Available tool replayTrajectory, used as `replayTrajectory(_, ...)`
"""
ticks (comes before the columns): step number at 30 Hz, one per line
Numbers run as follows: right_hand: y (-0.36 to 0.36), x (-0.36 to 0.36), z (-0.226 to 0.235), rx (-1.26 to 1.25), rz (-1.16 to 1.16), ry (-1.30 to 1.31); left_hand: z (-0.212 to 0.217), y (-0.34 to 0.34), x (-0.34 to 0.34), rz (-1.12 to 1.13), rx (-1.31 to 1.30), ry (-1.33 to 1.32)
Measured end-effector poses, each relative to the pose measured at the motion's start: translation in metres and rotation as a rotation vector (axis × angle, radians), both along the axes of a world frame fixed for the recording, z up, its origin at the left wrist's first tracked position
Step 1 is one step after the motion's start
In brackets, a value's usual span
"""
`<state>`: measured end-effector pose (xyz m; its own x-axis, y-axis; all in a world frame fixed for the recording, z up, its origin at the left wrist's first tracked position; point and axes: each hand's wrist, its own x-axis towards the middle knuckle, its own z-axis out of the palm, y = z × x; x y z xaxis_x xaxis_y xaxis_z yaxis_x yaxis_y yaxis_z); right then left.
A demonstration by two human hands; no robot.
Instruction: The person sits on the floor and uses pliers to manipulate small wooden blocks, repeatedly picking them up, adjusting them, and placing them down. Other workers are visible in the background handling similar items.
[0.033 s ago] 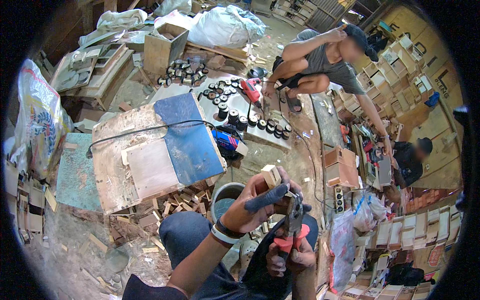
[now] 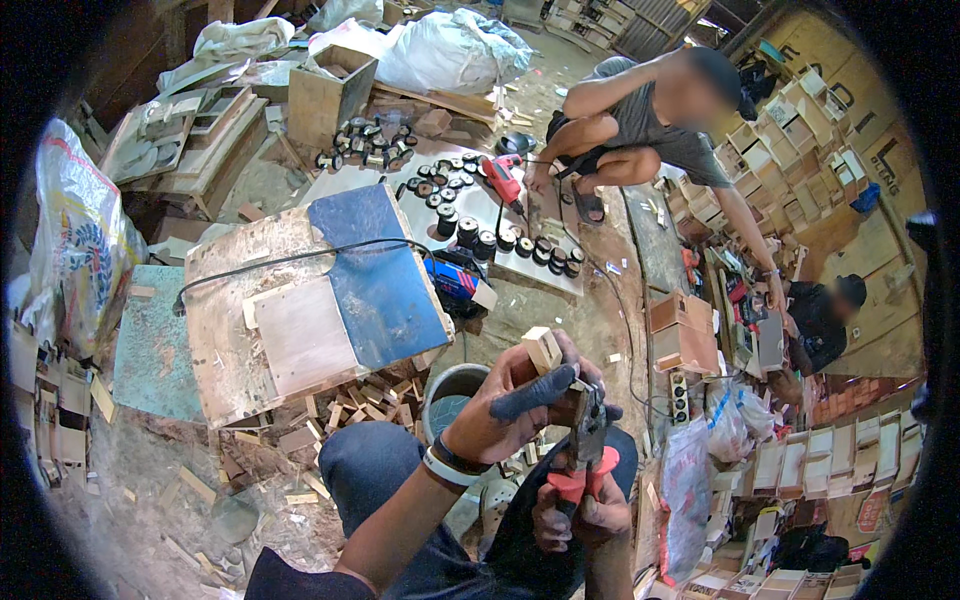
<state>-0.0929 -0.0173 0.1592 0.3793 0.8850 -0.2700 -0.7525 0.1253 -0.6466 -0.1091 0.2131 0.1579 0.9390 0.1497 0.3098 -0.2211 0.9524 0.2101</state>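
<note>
Up close in the head view, the left hand [image 2: 505,405] is raised over the lap, fingers curled tight around a small pale wooden block [image 2: 542,349] that sticks up from between thumb and fingers. The forefinger looks dark, as if stained or wrapped, and lies across toward the tool. There is a band on that wrist.

Just below and to the right, the right hand [image 2: 580,510] is clenched on the red handles of a pair of pliers [image 2: 587,440]. The metal head of the pliers points upward and meets the underside of the block, right beside the left fingers. Whether the tool is biting the wood or something set in it, I cannot tell.

Both hands hover above the person's knees in dark trousers. Near the left knee a grey bucket [image 2: 452,395] stands on the floor, with a heap of wood offcuts [image 2: 370,400] beside it. Further out lies a worn board with a blue patch [image 2: 375,275], a black cable running across it.

Beyond that, rows of small black round parts [image 2: 500,240] sit on a pale sheet, and a red power drill [image 2: 503,180] lies near a crouching person [image 2: 640,120].
</note>
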Motion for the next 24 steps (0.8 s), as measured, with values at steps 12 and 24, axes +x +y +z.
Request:
replayTrajectory(12, 0.038, 0.022, 0.041, -0.657, -0.422, -1.363, 0.009, -0.023, 0.01, 0.814, 0.789, 0.461)
replayTrajectory(24, 0.028, 0.006, 0.033, -0.773, -0.227, -1.23, 0.01, -0.028, 0.01, 0.892, 0.658, 0.43)
